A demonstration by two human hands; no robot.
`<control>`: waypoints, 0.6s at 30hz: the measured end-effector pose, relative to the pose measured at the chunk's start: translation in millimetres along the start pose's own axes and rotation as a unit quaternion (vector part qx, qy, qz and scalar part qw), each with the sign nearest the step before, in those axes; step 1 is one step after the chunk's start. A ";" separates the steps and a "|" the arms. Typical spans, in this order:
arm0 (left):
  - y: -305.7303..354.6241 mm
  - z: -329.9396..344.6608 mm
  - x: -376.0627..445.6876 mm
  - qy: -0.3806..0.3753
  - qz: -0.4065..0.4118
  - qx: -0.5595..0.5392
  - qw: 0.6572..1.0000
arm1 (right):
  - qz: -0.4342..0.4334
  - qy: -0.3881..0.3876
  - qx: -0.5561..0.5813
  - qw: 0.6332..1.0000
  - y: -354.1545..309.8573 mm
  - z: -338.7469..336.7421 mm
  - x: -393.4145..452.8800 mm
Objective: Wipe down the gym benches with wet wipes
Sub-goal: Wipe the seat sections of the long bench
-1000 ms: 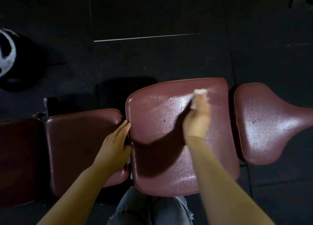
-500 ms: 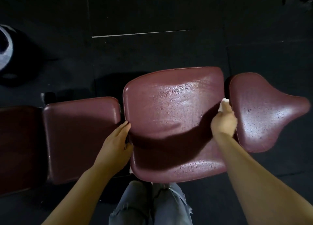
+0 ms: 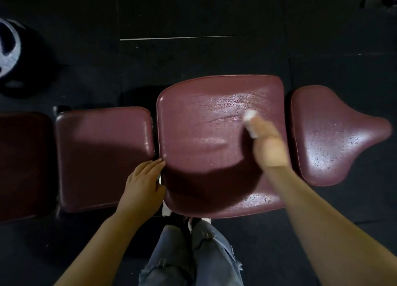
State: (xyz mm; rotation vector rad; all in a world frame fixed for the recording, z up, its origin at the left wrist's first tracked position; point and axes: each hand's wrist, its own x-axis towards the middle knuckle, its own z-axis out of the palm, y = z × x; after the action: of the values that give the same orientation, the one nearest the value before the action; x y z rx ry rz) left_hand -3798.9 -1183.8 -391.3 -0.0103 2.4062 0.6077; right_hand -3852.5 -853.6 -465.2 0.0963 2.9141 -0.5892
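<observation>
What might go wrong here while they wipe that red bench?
The wipe is small and balled under the right hand, so swipes may miss spots; the middle pad shows wet streaks only in part. The left hand rests at the gap between pads, where fingers might get pinched. The wet surface may stay slippery.

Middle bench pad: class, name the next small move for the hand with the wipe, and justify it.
Probably sweep the wet wipe in the right hand toward the near edge of the middle pad: the far half shows wet streaks, while beads of liquid sit along the near edge.
</observation>
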 end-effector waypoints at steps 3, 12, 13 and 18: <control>-3.1 4.7 1.4 0.000 0.003 -0.001 1.000 | 0.256 -0.003 -0.026 0.966 40.9 -19.8 -40.3; -20.6 11.5 -10.0 0.021 0.070 0.004 0.997 | -0.322 -0.217 -0.010 0.921 -151.7 49.7 -32.3; -23.8 11.3 -8.9 0.022 0.077 0.013 0.997 | -0.344 -0.200 -0.014 0.918 -138.6 42.4 -26.0; -33.6 7.9 -5.8 -0.002 0.099 0.055 0.994 | 0.009 -0.025 0.005 1.000 -14.5 -4.8 -34.7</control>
State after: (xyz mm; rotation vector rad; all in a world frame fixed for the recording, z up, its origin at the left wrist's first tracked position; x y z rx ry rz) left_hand -3784.3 -1211.2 -407.4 0.2786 2.4518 0.5617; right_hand -3820.4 -866.0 -449.2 0.1063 2.8586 -0.5956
